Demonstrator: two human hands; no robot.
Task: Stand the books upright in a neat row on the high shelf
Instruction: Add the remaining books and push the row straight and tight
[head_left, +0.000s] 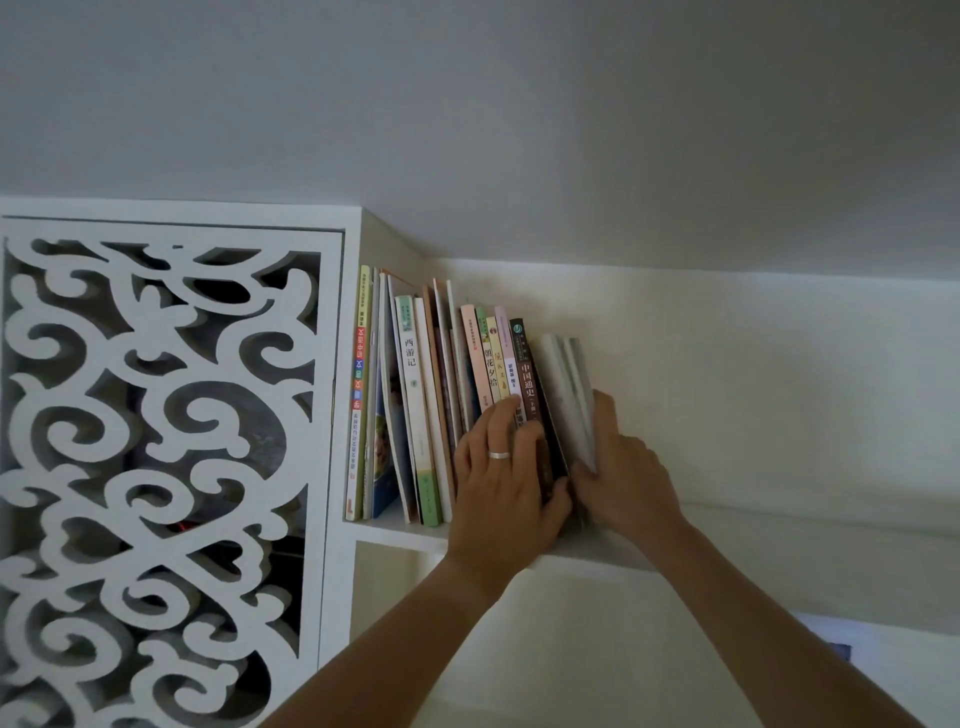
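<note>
On the shelf (395, 530), the left hand (501, 478) pressed flat against the leaning books (415, 395), while the right hand (621, 467) gripped the grey end book (566, 395).

The left hand (506, 467) covers the lower spines of the books (488, 364) it lies across, so their bottom edges on the shelf (395, 530) cannot be seen. Right of those books, the right hand (621, 470) hides the grey book's (563, 395) far cover (its spine faces away, title unreadable). Small print on the thin spines is too fine to read.
</note>
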